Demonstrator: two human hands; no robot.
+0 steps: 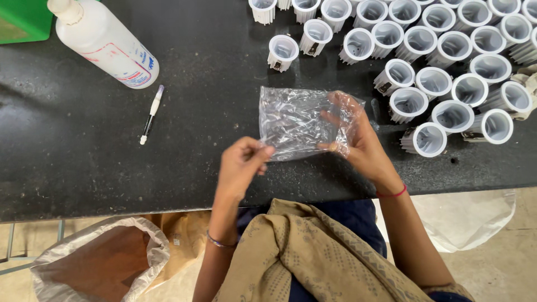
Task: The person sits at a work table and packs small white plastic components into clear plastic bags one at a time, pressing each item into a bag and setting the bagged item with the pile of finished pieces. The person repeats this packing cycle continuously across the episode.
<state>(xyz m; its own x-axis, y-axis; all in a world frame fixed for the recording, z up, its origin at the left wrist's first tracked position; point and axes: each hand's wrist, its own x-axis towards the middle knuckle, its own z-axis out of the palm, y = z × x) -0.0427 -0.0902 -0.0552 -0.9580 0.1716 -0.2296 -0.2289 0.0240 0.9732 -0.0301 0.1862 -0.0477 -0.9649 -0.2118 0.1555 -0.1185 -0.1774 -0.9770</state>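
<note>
A crinkled clear plastic bag (296, 123) is pinched at its near corner by the left hand (241, 165), the right hand (355, 134) spread inside it, left of white ribbed cups (447, 84).

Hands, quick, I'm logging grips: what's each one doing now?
Left hand: pinched shut on the clear plastic bag's lower left corner.
Right hand: fingers spread open inside the bag's open end.

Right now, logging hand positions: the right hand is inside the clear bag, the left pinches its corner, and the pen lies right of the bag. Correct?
Not quite: in the head view the pen lies left of the bag. Right hand inside, left hand pinching its corner both hold.
</note>
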